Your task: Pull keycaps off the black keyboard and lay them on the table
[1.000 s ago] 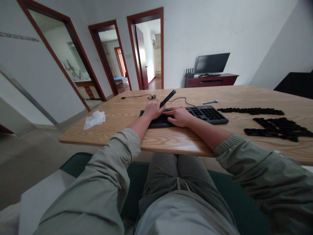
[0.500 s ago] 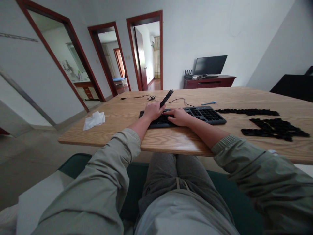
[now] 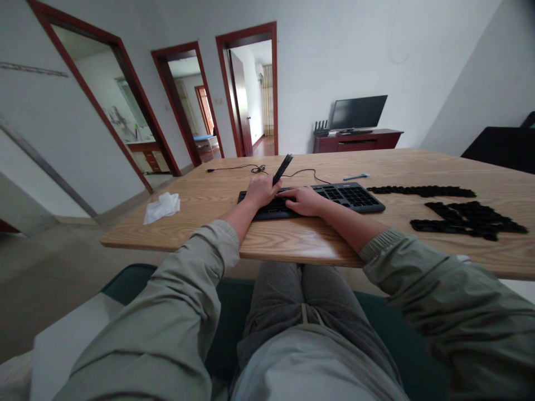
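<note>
A black keyboard lies on the wooden table in front of me. My left hand rests on its left part, fingers closed round a long black bar-shaped piece that sticks up and away at a slant. My right hand lies on the keyboard's middle, fingers curled down onto it; what they touch is hidden. Black loose keycaps lie in a row and a heap to the right of the keyboard.
A crumpled white tissue lies at the table's left. A black cable runs behind the keyboard, and a small blue tool lies beyond it. A monitor on a red cabinet stands at the far wall. Several open doorways are at left.
The black bar in my left hand has tilted a little more upright. Both hands stay on the keyboard; the view has shifted slightly.
</note>
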The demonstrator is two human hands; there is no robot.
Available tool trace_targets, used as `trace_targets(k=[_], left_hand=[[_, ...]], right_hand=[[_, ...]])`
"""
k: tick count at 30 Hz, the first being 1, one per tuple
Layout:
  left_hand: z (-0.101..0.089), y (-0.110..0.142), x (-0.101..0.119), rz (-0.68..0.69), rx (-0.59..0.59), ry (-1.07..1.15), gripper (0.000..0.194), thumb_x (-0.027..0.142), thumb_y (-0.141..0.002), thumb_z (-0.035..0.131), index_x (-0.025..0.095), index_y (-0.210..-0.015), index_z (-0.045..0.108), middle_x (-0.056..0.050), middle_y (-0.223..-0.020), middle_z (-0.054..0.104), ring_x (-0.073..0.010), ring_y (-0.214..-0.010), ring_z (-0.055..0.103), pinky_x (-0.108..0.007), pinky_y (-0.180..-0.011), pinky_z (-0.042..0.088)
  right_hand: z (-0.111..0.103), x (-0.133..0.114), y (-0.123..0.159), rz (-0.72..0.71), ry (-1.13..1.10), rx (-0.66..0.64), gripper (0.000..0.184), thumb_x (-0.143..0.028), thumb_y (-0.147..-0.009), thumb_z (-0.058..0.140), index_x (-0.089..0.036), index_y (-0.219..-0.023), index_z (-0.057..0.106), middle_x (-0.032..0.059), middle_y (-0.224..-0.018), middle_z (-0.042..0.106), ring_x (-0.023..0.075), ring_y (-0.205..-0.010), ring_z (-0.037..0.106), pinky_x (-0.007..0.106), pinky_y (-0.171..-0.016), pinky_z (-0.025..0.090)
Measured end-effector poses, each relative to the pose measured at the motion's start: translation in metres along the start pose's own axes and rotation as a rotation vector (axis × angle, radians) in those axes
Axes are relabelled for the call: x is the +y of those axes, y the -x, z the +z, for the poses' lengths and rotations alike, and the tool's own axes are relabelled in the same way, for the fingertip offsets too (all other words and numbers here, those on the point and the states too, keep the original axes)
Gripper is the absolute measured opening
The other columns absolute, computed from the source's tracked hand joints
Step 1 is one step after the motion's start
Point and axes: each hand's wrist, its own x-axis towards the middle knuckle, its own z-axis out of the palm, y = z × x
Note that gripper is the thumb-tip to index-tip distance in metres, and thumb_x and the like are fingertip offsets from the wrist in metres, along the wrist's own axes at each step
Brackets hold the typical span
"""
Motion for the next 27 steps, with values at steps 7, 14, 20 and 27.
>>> trace_targets(k=[7,14,20,27], left_hand=[[-0.002,-0.001,-0.002,-0.183,0.079,0.109,0.048,0.046,-0.102,0.029,0.015,-0.119,0.061,-0.015,-0.104,0.072,-0.0272,-0.099,0.068,-0.035,-0.084,0.047],[-0.002,-0.002,-0.009,-0.188,0.108,0.236,0.043,0.046,-0.101,0.033,0.018,-0.115,0.062,-0.012,-0.104,0.073,-0.0255,-0.099,0.068,-0.033,-0.084,0.048],[-0.008,-0.007,-0.042,-0.345,0.343,0.470,0.041,0.048,-0.099,0.037,0.017,-0.105,0.064,-0.010,-0.097,0.072,-0.0228,-0.093,0.067,-0.032,-0.082,0.049],[-0.009,-0.011,-0.068,-0.454,0.467,0.596,0.041,0.052,-0.098,0.040,0.017,-0.091,0.061,-0.006,-0.075,0.063,-0.0207,-0.075,0.064,-0.032,-0.073,0.049]], right_hand=[[-0.001,-0.005,0.001,0.021,-0.031,0.036,0.054,-0.027,-0.088,0.051,-0.023,-0.142,0.055,0.0083,-0.117,0.072,0.0244,-0.100,0.066,0.038,-0.093,0.047],[0.002,-0.001,0.005,-0.050,-0.075,0.157,0.059,-0.024,-0.087,0.052,-0.022,-0.146,0.051,0.0076,-0.109,0.071,0.0195,-0.088,0.063,0.031,-0.085,0.047],[0.000,-0.005,-0.001,0.003,-0.011,0.203,0.053,-0.032,-0.094,0.049,-0.019,-0.145,0.052,0.0106,-0.113,0.068,0.0221,-0.097,0.063,0.033,-0.090,0.047],[-0.007,-0.016,-0.019,0.040,0.099,0.055,0.034,-0.035,-0.094,0.051,-0.019,-0.113,0.074,0.0103,-0.112,0.069,0.0233,-0.099,0.065,0.032,-0.089,0.047]])
